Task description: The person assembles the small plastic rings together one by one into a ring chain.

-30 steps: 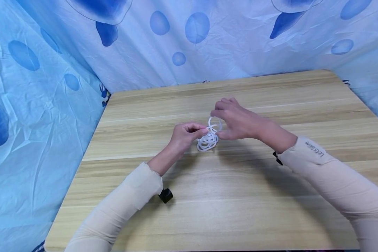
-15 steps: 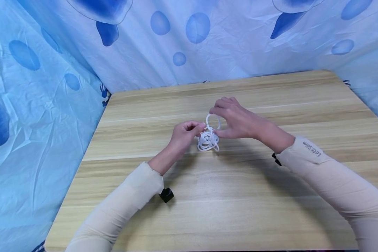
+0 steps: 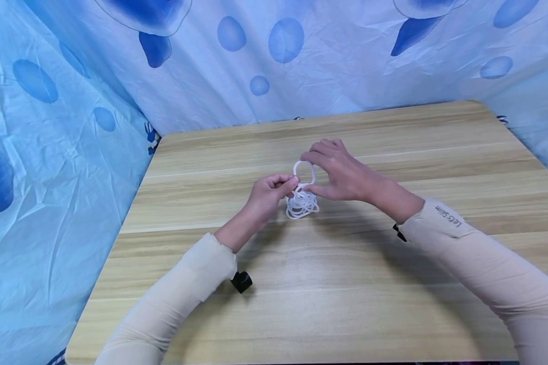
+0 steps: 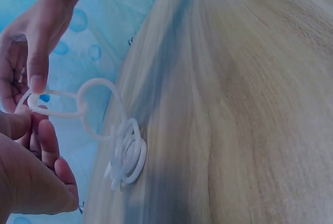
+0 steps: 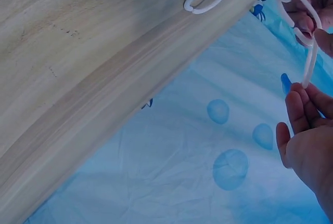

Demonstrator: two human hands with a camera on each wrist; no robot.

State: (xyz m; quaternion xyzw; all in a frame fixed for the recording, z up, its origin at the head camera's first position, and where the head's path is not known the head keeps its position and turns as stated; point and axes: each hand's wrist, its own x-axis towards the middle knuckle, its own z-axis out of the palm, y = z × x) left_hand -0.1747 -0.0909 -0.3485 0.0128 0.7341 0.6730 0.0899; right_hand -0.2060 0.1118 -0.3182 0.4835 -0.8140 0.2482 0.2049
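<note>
A chain of linked white plastic rings lies in a small heap [image 3: 301, 205] on the wooden table, with its upper links lifted off. One raised ring [image 3: 295, 167] is between both hands in the head view. My left hand [image 3: 267, 195] pinches its near left side between thumb and forefinger. From the right, my right hand [image 3: 335, 172] holds the same ring, fingertips at its far edge and thumb at the near side. The right wrist view shows a gap in a ring [image 5: 310, 60] near the left fingertips. Another link [image 4: 99, 81] hangs between the held ring and the heap.
The light wooden table [image 3: 370, 304] stretches out around the hands. A blue curtain [image 3: 201, 86] with printed spots hangs behind its back and left edges. A black wrist camera [image 3: 241, 282] sits under the left sleeve.
The held ring and the right fingers have shifted slightly left, closer to the left hand. The left hand has barely moved, while the rings below have shifted a little.
</note>
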